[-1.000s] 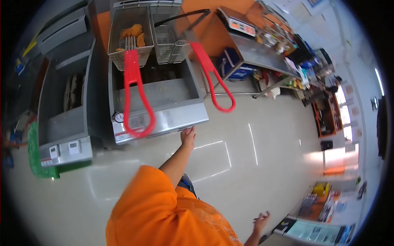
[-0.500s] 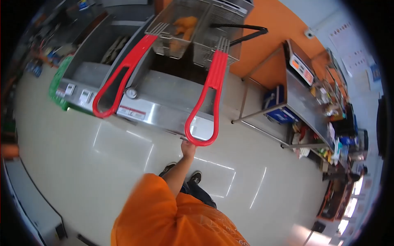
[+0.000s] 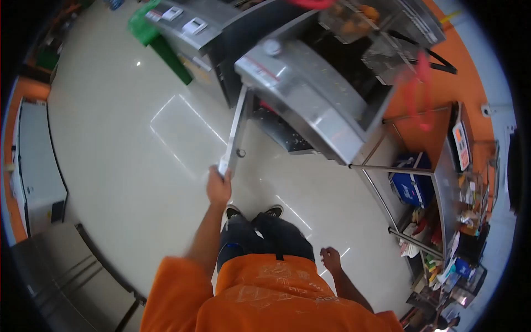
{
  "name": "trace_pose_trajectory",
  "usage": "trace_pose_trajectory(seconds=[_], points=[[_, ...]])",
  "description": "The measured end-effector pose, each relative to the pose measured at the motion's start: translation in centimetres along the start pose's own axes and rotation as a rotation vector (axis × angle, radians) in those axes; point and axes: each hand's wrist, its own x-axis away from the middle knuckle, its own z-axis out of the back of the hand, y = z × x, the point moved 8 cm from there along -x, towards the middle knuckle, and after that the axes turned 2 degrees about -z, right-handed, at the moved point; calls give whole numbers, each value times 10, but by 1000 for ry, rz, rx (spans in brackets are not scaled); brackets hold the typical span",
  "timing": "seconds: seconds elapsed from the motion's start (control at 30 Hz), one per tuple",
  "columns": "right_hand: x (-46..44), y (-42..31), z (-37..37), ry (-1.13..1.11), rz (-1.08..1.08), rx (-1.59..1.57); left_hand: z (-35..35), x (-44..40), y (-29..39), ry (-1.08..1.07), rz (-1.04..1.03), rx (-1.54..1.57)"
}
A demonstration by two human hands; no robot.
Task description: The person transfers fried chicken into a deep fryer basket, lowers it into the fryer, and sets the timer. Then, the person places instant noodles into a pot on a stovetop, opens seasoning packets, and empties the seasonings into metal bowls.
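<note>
My left hand (image 3: 219,185) is closed on the free edge of the fryer's cabinet door (image 3: 237,126), which stands swung out from the front. Under the steel fryer (image 3: 298,91) the opened cabinet (image 3: 282,130) shows a dark interior with pale specks. My right hand (image 3: 331,259) hangs low by my right side, away from the fryer, its fingers loosely bent and apart with nothing seen in them. Above, a wire fry basket (image 3: 345,25) contains orange-brown fried food. A second basket (image 3: 381,58) sits beside it; the red handles are blurred.
Left of the fryer stands another steel unit (image 3: 207,36), with a green bin (image 3: 168,58) at its side. On the right is a steel table (image 3: 442,205) bearing a scale (image 3: 461,145), with a blue box (image 3: 412,180) beneath. A white chest (image 3: 41,160) stands far left.
My left hand has drawn the fryer's cabinet door outward from the front, and the cabinet now shows. My view has shifted, and my right hand has come into sight.
</note>
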Motion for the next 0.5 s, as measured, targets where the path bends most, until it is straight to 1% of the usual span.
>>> trace_pose_trajectory(seconds=[0.03, 0.07, 0.1, 0.13, 0.2, 0.23, 0.27, 0.3, 0.33, 0.37, 0.4, 0.43, 0.47, 0.5], points=[[-21, -33, -17, 7, 39, -12, 18, -10, 1, 56, -87, -88], [-33, -85, -36, -56, 159, -57, 30, -21, -8, 64, -123, -146], [-60, -105, -65, -118, 85, -221, 40, -32, -17, 69, -155, -203], [-82, -141, -87, -182, 128, -182, 50, -45, -24, 66, -164, -289], [-171, -154, -144, -193, 241, -134, 64, -70, -32, 66, -172, -406], [-215, -172, -166, -181, 232, -111, 71, -82, -36, 80, -175, -438], [-267, -188, -191, -161, 377, -87, 79, -93, -40, 129, -228, -457], [-318, -202, -213, -146, 387, -169, 82, -102, -43, 156, -239, -476], [-354, -228, -227, -85, 522, -113, 85, -108, -45, 218, -311, -480], [-407, -230, -249, -147, 369, -354, 86, -115, -51, 211, -320, -415], [-447, -239, -262, -106, 275, -512, 87, -117, -53, 190, -330, -321], [-496, -246, -268, -80, 255, -580, 86, -116, -59, 283, -419, -269], [-542, -248, -270, -56, 235, -652, 87, -116, -69, 320, -414, -348], [-575, -256, -267, 45, 225, -772, 85, -116, -80, 366, -411, -428]])
